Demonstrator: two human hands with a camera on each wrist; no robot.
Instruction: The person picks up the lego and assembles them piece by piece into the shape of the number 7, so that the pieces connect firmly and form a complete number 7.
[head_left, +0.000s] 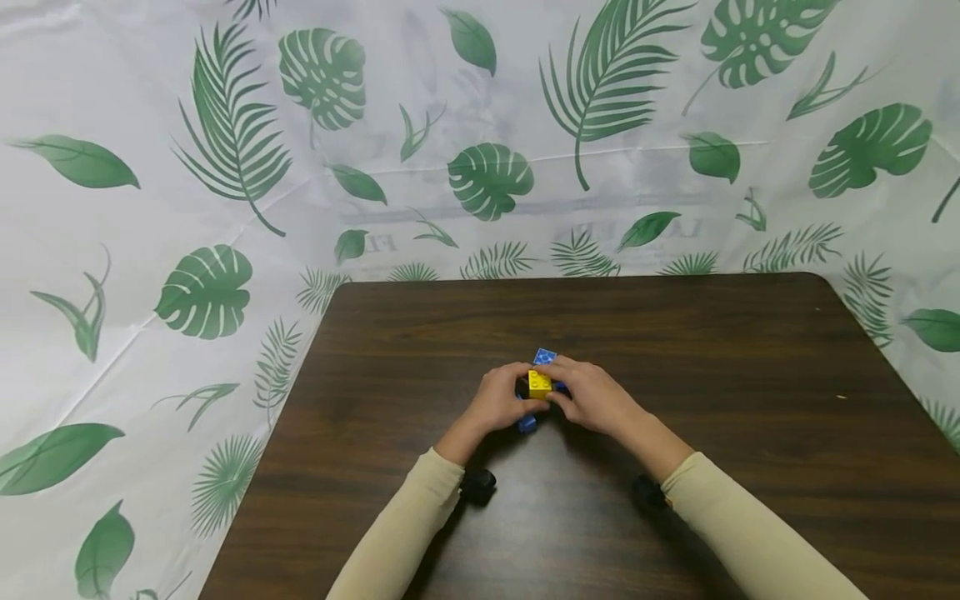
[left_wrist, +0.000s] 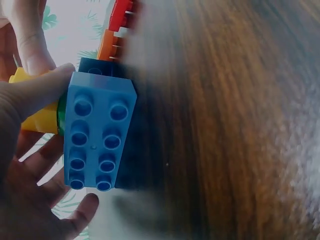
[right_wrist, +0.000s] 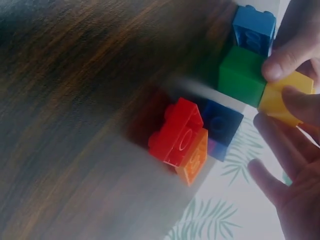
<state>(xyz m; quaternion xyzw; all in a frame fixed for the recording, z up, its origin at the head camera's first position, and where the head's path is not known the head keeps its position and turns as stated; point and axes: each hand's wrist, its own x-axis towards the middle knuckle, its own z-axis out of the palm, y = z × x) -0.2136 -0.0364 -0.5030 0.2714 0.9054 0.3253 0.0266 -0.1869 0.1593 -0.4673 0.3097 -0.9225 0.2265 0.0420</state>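
In the head view, my left hand (head_left: pixel 498 400) and right hand (head_left: pixel 596 396) meet around a yellow brick (head_left: pixel 539 384). The right wrist view shows both hands' fingers pinching the yellow brick (right_wrist: pixel 280 97), which adjoins a green brick (right_wrist: pixel 242 77); a blue brick (right_wrist: pixel 254 30) is beyond the green one. In the left wrist view, the studded face of a long blue brick (left_wrist: pixel 97 135) stands beside my left hand (left_wrist: pixel 35 165), with a strip of green behind it. Some fingers are hidden behind the bricks.
A red brick (right_wrist: pixel 177 130), an orange brick (right_wrist: pixel 194 157) and a dark blue brick (right_wrist: pixel 222 122) sit together near the held bricks. The brown wooden table (head_left: pixel 420 333) ends at a leaf-patterned white sheet (head_left: pixel 405 200). A small pale speck (head_left: pixel 842 397) lies on the right.
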